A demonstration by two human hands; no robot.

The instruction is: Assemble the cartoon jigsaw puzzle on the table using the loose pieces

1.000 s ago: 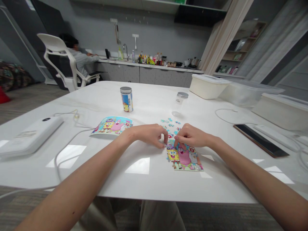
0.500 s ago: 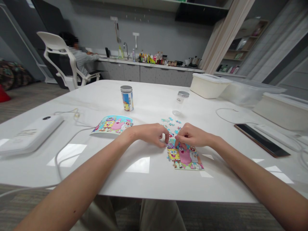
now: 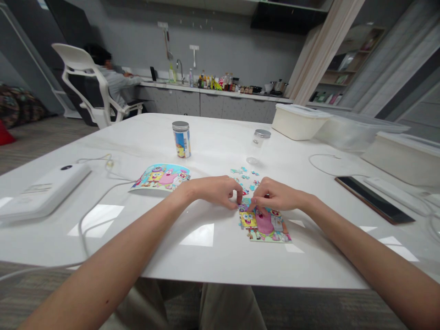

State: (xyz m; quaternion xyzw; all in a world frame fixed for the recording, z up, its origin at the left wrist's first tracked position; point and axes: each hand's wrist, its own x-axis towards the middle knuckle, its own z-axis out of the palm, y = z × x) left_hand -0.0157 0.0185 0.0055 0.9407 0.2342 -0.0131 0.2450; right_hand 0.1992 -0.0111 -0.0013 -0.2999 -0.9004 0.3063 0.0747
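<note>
Puzzle (image 3: 264, 224) under your two hands, near the table's front edge

At far left, beyond your table (image 3: 161, 256), a person in a grey sleeve (image 3: 118, 85) sits in a white-framed chair (image 3: 74, 55). On your side lies a white device (image 3: 44, 195), with a pale cable (image 3: 81, 227) curving just beside it. Next comes the bowed picture sheet (image 3: 161, 176), then, farther back, a labelled jar (image 3: 181, 140) standing upright.

Your left hand (image 3: 220, 191) curls at the puzzle's upper left edge, thumb and forefinger narrowly apart; you cannot tell whether they pinch a piece. Loose pieces (image 3: 244, 172) lie scattered behind the puzzle, and a clear jar (image 3: 262, 133) with a silver lid stands beyond them.

Your right hand (image 3: 275, 195) bends over the puzzle's top, fingers bunched and pointing down; whether they hold anything is hidden. Lidded tubs (image 3: 299, 123) and a dark phone (image 3: 373, 199) lie farther right.
</note>
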